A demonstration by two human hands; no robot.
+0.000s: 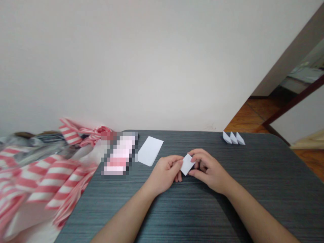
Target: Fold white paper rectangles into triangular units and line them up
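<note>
Both my hands meet over the middle of a dark grey striped table. Between them is a small white paper slip, tilted on edge. My left hand pinches its left side with curled fingers. The fingers of my right hand are closed round its right side. Behind my left hand a larger white paper sheet lies flat on the table.
Three small folded white paper pieces stand in a row near the table's far right edge. A blurred-out pink and white item lies at far left. Red-and-white striped plastic bags pile left of the table. A white wall stands behind.
</note>
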